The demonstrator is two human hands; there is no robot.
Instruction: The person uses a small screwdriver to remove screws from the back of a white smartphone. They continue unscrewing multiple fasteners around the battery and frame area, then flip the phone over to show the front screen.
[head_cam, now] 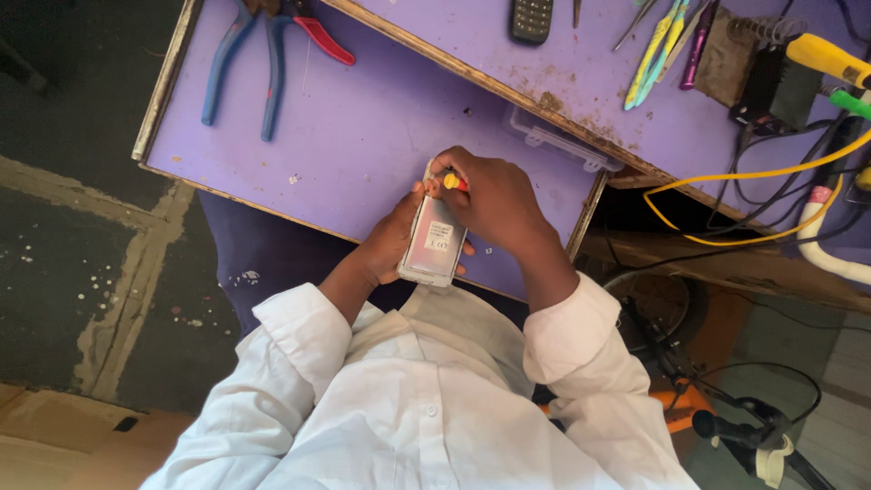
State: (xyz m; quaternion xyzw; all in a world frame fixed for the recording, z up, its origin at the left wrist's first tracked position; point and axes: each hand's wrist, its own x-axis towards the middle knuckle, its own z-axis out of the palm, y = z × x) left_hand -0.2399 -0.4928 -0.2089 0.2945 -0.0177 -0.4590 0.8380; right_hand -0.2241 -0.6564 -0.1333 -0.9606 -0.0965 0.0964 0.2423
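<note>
Inspection centres on a silver handheld device [435, 243], held back-side up over the near edge of the purple work table [363, 136].

Left hand [392, 243]: closed around the device's left flank and underside, supporting it.

Right hand [490, 201]: fingers pinched together on a small screwdriver with a yellow-and-red handle [452, 182], the tip directed at the device's top end. The tip itself is hidden by the fingers.

Progress, as judged: the device's rear panel, bearing a white label, is in place and looks intact; no loosened screws or detached parts show beside it. The work at the top end appears early, with opening of the casing not yet done.

Surroundings relative to the device: 2 pliers, 1 blue-handled [240, 63] and 1 red-handled [322, 38], lie well beyond it to the left. A clear plastic box [562, 141] sits near, up and right. A dark keypad phone [531, 18] rests farther off, on the raised section.
</note>
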